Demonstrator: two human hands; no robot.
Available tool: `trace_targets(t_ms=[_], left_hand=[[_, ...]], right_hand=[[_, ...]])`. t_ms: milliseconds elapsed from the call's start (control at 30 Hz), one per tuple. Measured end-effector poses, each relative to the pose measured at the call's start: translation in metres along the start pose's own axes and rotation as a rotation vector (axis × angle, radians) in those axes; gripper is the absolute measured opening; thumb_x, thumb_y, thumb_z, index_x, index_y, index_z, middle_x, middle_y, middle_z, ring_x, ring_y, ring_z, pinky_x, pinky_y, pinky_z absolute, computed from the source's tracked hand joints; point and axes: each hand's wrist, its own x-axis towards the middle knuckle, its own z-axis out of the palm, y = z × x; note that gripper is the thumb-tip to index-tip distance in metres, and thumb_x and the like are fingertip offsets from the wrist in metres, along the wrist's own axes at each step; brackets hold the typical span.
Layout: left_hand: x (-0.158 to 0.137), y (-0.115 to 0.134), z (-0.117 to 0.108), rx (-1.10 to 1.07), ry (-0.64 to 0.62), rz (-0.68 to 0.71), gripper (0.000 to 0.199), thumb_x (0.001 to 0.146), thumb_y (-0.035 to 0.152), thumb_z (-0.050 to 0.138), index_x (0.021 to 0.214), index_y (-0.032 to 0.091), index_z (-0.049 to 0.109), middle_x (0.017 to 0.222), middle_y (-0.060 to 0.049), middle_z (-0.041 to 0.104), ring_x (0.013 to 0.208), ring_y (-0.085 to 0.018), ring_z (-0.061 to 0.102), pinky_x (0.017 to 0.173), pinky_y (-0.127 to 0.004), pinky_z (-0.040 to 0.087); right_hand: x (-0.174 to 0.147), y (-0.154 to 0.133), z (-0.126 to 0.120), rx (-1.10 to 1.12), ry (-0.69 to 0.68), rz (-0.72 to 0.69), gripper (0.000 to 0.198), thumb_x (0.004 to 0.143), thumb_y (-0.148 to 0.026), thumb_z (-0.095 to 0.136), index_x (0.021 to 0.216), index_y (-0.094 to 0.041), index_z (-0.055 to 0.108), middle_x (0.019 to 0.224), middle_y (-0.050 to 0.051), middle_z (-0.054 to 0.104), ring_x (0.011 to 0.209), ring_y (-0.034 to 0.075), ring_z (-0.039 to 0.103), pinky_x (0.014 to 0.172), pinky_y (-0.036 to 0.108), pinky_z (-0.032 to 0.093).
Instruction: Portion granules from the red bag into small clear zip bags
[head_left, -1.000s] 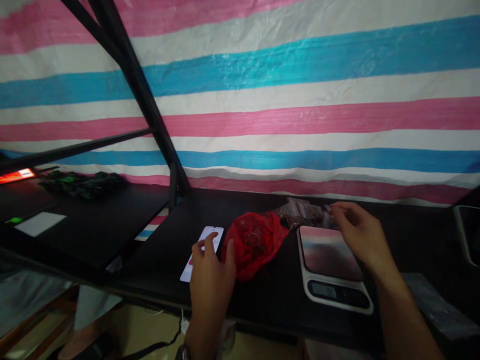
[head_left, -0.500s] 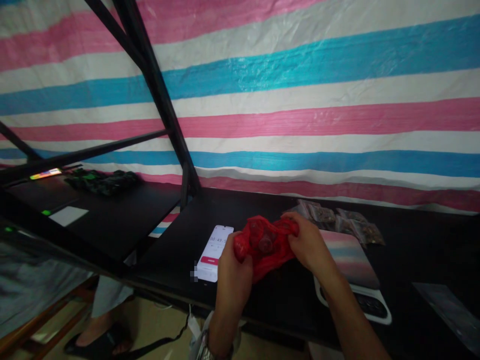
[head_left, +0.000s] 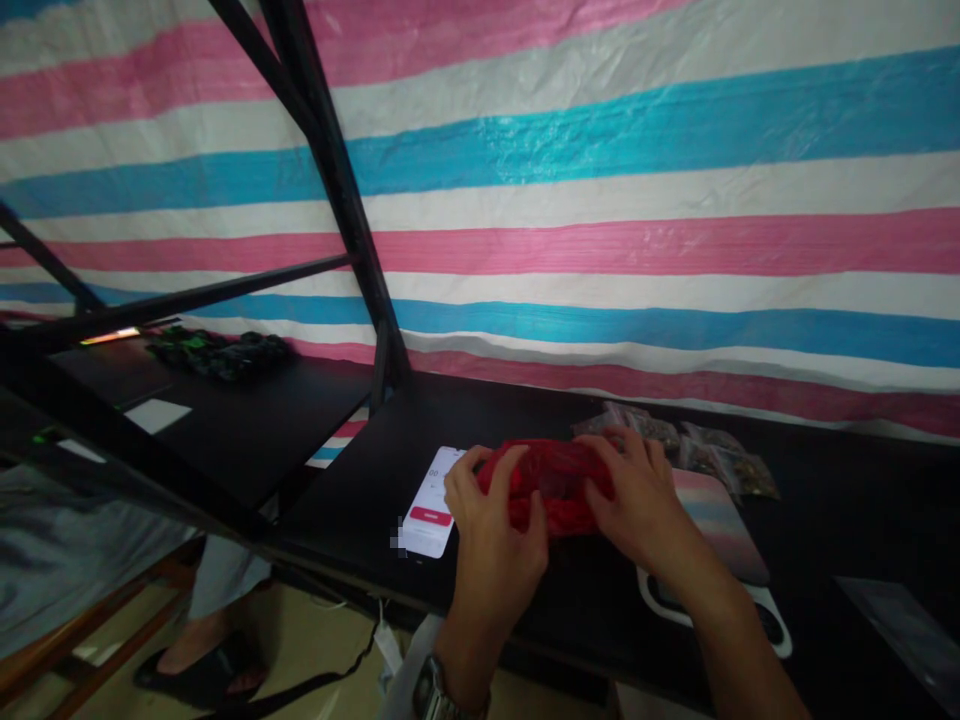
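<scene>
I'm in what looks like a makeshift workroom, whether in a home or a shop I can't tell: striped plastic sheeting point(head_left: 637, 240) hangs behind the back edge of my table point(head_left: 356, 510), a black metal frame point(head_left: 337, 170) rises at its back left corner, and a scale point(head_left: 731, 528) sits near its front edge.

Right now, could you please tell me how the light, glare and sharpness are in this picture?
In the head view: dim light, so the black table loses detail; the striped sheet glints; the phone screen glows; the scale's plate mirrors pinkish stripes; the red bag lacks crisp detail.
</scene>
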Motion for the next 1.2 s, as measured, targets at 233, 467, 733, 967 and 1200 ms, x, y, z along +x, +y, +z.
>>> trace_targets(t_ms=[233, 467, 733, 967, 1200], left_hand=[[-0.009, -0.018, 0.010, 0.263, -0.318, 0.017, 0.061, 0.072, -0.004, 0.056, 0.125, 0.022, 0.070, 0.150, -0.018, 0.047, 0.144, -0.042, 0.042, 0.116, -0.064, 0.042], [-0.013, -0.026, -0.001, 0.309, -0.393, 0.038, 0.081, 0.063, -0.005, 0.053, 0.141, 0.015, 0.062, 0.161, -0.025, 0.042, 0.151, -0.044, 0.039, 0.118, -0.067, 0.038], [-0.005, -0.018, -0.009, 0.024, -0.309, 0.041, 0.066, 0.075, 0.005, 0.061, 0.136, 0.030, 0.064, 0.159, -0.013, 0.040, 0.149, -0.038, 0.038, 0.120, -0.065, 0.039], [-0.003, 0.002, -0.006, 0.030, -0.258, 0.206, 0.053, 0.091, 0.020, 0.064, 0.142, 0.031, 0.060, 0.164, -0.012, 0.042, 0.153, -0.036, 0.037, 0.123, -0.062, 0.035], [-0.011, -0.018, 0.016, 0.236, -0.344, 0.157, 0.064, 0.090, 0.035, 0.070, 0.151, 0.020, 0.056, 0.163, -0.020, 0.050, 0.152, -0.042, 0.043, 0.121, -0.065, 0.037]], right_hand=[[0.001, 0.011, 0.014, -0.058, -0.181, -0.059, 0.059, 0.067, 0.008, 0.056, 0.110, -0.024, 0.081, 0.154, 0.009, 0.058, 0.145, 0.041, 0.041, 0.116, 0.060, 0.040], [-0.003, 0.022, 0.007, -0.145, -0.245, 0.029, 0.077, 0.065, 0.007, 0.058, 0.135, -0.020, 0.073, 0.169, 0.013, 0.045, 0.156, 0.046, 0.034, 0.122, 0.066, 0.034], [0.001, 0.031, -0.014, 0.162, -0.128, -0.016, 0.054, 0.080, -0.004, 0.059, 0.124, -0.028, 0.078, 0.154, 0.007, 0.062, 0.156, 0.038, 0.038, 0.124, 0.066, 0.029], [0.005, 0.042, -0.025, 0.457, -0.098, -0.040, 0.032, 0.096, -0.019, 0.056, 0.119, -0.021, 0.078, 0.128, 0.011, 0.076, 0.122, 0.026, 0.069, 0.114, 0.047, 0.049], [0.005, 0.004, 0.016, 0.134, -0.303, -0.058, 0.061, 0.088, 0.002, 0.042, 0.142, -0.009, 0.068, 0.149, 0.019, 0.066, 0.145, 0.028, 0.057, 0.130, 0.050, 0.030]])
